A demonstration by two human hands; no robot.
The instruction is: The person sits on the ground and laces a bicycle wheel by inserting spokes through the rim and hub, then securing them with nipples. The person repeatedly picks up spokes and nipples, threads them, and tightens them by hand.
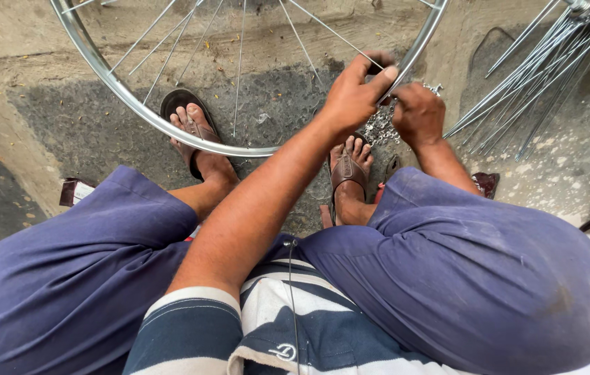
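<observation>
Hand positions first: where was each one?

— Left hand was raised at the lower right arc of the wheel rim, thumb and forefinger pinched together on a small part at the rim edge; the part itself was too small to identify. Right hand sat just beside it, on the far side of the rim, fingers curled closed. What it gripped could not be determined, as the fingers were turned away from the camera.

— And the wheel?

— It stood upright on its edge on the concrete floor, between the person's knees, with the lowest part of the rim near the feet. Thin spokes ran from the rim upward out of view.

— What surrounded the work area?

— Both feet wore brown sandals, one on each side of the rim's lower arc. A pile of small shiny metal fittings lay on the floor directly below the hands, partly hidden by them. A bundle of loose spokes fanned out at the right, well apart from the hands.

— Any obstruction?

— The left forearm crossed in front of the rim and covered the contact point. The blue-clad knees blocked the floor nearest the body.
</observation>
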